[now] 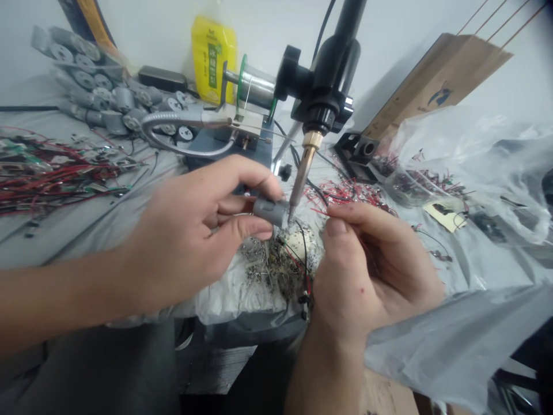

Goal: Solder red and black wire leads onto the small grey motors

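My left hand [194, 230] is closed around a small grey motor [268, 212], gripped between thumb and fingers with its end face turned right. Right at that end face is the tip of a soldering iron [301, 178], clamped pointing down. My right hand [358, 259] pinches a thin red wire [318, 211], whose free end points left toward the iron. A black wire [305, 245] hangs from near the motor's end, past a small dark part [305, 300]. Whether the black wire is joined to the motor cannot be made out.
A solder spool [257, 86] sits on a feeder with a curved metal hose [173, 118]. Grey motors [125, 99] are piled back left, and red-wired boards [52, 173] lie left. Solder scraps [268, 265] litter the front edge. Red wires [345, 193] and a plastic tub [417, 187] stand right.
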Tool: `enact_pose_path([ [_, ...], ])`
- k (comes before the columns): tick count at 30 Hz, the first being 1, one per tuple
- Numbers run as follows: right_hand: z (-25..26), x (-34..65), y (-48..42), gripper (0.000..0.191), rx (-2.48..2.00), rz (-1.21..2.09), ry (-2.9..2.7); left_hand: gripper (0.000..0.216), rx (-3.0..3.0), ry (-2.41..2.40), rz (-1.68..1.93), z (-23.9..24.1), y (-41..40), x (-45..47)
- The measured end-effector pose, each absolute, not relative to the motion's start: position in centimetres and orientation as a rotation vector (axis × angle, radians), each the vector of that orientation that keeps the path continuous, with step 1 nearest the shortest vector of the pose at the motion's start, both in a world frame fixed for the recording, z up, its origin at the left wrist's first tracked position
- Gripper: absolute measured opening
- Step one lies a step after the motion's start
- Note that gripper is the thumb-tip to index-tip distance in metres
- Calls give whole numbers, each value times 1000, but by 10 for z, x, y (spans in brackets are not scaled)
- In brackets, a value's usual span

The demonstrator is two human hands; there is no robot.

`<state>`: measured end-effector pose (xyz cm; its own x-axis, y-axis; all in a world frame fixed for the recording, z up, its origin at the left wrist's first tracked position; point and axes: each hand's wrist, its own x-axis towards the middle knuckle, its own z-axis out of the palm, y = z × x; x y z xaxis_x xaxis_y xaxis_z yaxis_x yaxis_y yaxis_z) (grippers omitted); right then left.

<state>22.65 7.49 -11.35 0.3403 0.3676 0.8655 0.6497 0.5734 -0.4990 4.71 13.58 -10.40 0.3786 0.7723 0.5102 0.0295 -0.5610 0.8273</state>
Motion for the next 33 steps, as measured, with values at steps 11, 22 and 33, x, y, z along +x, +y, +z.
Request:
enact_pose_path([
  [11,-115,223,76,16,-1001,-238,-1237,29,1902,660,1218,-99,138,50],
  [22,-115,226,74,20,-1036,-239,-1245,27,1921,709,1236,-100,138,45],
  [33,-113,228,72,18,-1022,-235,-1302,25,1996,765,1263,-101,137,43],
])
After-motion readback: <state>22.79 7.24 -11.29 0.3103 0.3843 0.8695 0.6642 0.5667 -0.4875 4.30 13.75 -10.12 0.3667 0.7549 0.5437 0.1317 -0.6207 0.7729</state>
